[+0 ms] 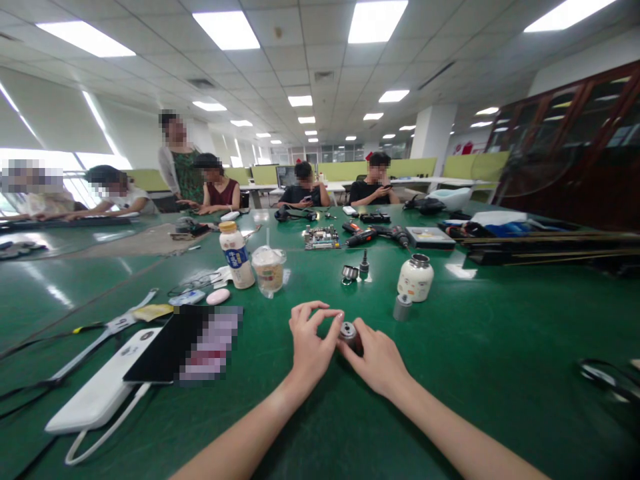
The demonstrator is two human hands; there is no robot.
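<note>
A small metal motor [349, 329], a short cylinder with a hole in its top face, stands on the green table between my hands. My right hand [377, 357] is closed around its right and near side, thumb in front. My left hand [313, 337] pinches thumb and index finger together at the motor's upper left edge; whatever lies between those fingertips is too small to make out. A second metal cylinder [403, 308] stands just beyond my right hand, in front of a cream-coloured open jar [416, 277]. Farther off are a dark bit-like tool [365, 265] and small metal rings [349, 273].
To the left lie a white power bank [100, 387] with a cable, a phone [165, 343] and a lanyard [107, 331]. A bottle [237, 257] and a lidded cup [269, 270] stand behind. Farther back are a circuit board [322, 237] and power screwdrivers [363, 235]. Several people sit beyond.
</note>
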